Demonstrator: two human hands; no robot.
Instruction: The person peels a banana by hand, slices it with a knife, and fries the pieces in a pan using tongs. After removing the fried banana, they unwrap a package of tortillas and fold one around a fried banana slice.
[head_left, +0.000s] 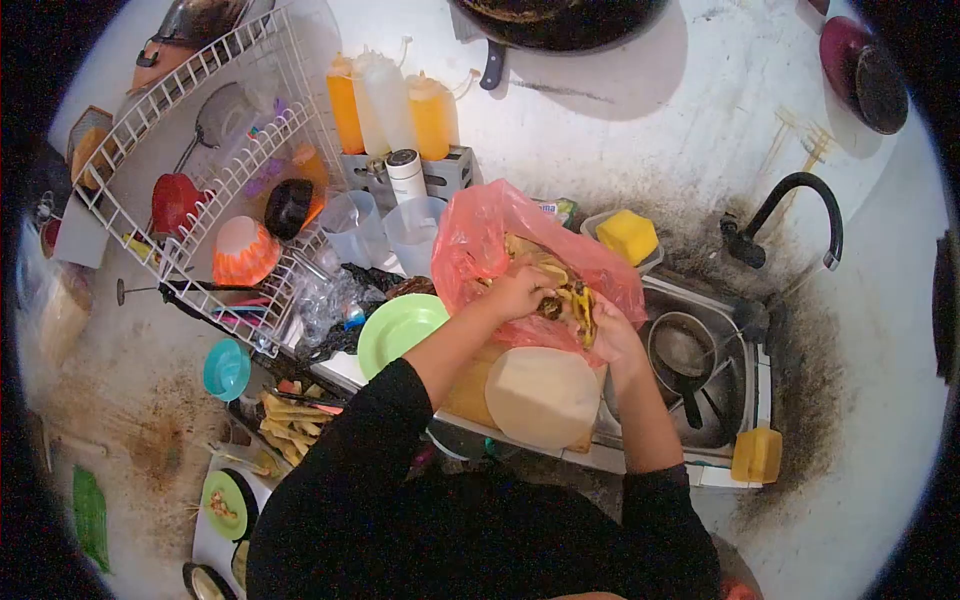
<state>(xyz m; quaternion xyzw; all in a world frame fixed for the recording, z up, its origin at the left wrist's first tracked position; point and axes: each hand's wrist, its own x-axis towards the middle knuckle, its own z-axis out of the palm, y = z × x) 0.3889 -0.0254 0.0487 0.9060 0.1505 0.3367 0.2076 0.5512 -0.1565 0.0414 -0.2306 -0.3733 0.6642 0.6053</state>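
A pink plastic bag [480, 235] stands open on the counter beside the sink, with yellow-and-brown peels [575, 300] inside. My left hand [520, 290] reaches into the bag's mouth and closes on the scraps. My right hand [612, 335] grips the bag's right edge and holds it open. Just below the bag lies a round pale cutting board [542, 395], partly over a wooden board.
A green plate [395, 330] sits left of the bag. Two clear jugs [385, 230], sauce bottles [390, 105] and a white dish rack [215, 185] stand behind. A sink [745, 385] with a ladle and black tap [790, 210] lies right; yellow sponges sit near it.
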